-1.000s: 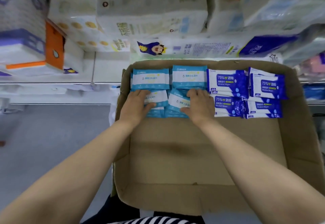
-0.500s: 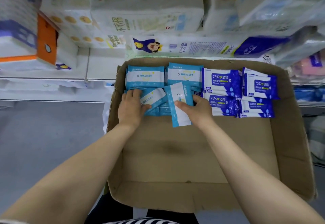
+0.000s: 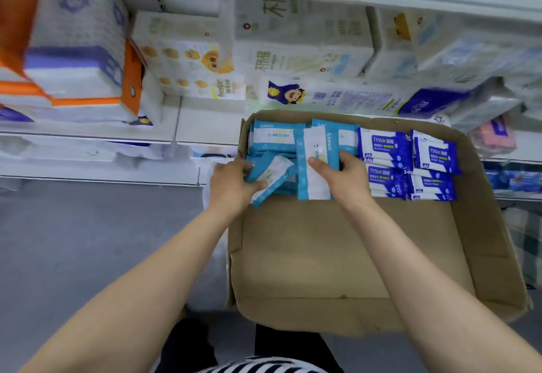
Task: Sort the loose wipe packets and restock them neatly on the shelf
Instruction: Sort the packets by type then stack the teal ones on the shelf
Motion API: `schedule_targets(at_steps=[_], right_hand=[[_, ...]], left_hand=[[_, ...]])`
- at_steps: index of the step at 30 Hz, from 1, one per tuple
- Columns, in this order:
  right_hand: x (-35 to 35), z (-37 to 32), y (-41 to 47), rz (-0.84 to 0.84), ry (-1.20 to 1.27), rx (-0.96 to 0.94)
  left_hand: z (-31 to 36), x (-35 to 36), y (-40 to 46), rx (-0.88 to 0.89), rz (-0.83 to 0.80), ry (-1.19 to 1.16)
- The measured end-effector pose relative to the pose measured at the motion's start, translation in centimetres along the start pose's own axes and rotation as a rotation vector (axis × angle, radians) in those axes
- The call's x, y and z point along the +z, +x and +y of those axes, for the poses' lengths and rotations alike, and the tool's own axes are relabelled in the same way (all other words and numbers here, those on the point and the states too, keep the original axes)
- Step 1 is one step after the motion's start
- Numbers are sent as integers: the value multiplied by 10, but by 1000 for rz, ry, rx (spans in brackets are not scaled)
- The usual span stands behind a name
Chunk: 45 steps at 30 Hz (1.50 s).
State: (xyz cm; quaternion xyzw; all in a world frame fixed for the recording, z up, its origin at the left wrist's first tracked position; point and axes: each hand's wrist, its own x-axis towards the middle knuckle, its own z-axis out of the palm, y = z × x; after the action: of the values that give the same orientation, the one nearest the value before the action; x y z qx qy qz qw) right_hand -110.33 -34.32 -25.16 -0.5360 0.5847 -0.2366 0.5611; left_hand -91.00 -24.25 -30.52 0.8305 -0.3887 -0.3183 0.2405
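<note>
Right hand (image 3: pixel 347 174): thumb laid across the face of a light-blue wipe packet (image 3: pixel 312 167), fingers curled round its right edge, so the packet is gripped; it stands lengthwise, long side pointing away from the person, its near end on the box floor. Left hand (image 3: pixel 231 183): thumb on top, fingers curled beneath a second light-blue packet (image 3: pixel 271 176), pinching it at its left end; this one is tilted, skewed diagonally against the row.

Both held packets sit at the near edge of the light-blue packet stacks (image 3: pixel 274 138), which fill the far left part of a shallow cardboard box (image 3: pixel 322 255); just beside them to the right, dark-blue alcohol wipe packs (image 3: pixel 384 150) marked 75%, in two columns, the right-hand column (image 3: pixel 434 155) touching the first; near half of the box floor is bare cardboard.

Box rests against the white shelf edge (image 3: pixel 205 126); on the shelf behind, large tissue packs (image 3: pixel 293 50), one with a cartoon face (image 3: pixel 286 92), one orange-sided (image 3: pixel 132 79); print elsewhere blurred. Grey floor (image 3: pixel 73 240) to the left; striped garment (image 3: pixel 249 368) at the bottom edge.
</note>
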Motion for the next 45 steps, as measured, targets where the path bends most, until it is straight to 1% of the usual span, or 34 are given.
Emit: schedule_targets(at_steps=[5, 7, 10, 14, 18, 21, 24, 29, 32, 35, 39, 41, 45], right_hand=[[83, -56, -51, 0, 41, -131], [131, -82, -76, -21, 69, -198], [206, -119, -110, -55, 87, -322], [295, -171, -147, -136, 122, -431], [363, -220, -171, -202, 170, -461], [401, -255, -170, -292, 179, -419], [449, -292, -161, -409, 204, -363], [532, -354, -128, -496, 258, -414], [581, -395, -93, -499, 303, -460], [623, -439, -58, -460, 311, -478], [661, -484, -20, -397, 319, -499], [674, -497, -7, -371, 311, -515], [690, -510, 14, -312, 232, -545]], left_hand=[[-33, -99, -39, 44, 58, -307], [-60, -150, -55, 59, 103, -366], [-107, -226, -71, 93, 204, -380], [-155, -322, -97, 138, 337, -368], [-188, -395, -102, 165, 428, -372], [-204, -437, -91, 190, 476, -395], [-224, -481, -69, 211, 531, -402], [-252, -563, -6, 191, 539, -365], [-264, -617, 40, 144, 506, -365], [-267, -673, 83, 85, 477, -347], [-269, -742, 136, 100, 416, -355], [-271, -767, 162, 116, 379, -247], [-276, -801, 218, 249, 334, 145]])
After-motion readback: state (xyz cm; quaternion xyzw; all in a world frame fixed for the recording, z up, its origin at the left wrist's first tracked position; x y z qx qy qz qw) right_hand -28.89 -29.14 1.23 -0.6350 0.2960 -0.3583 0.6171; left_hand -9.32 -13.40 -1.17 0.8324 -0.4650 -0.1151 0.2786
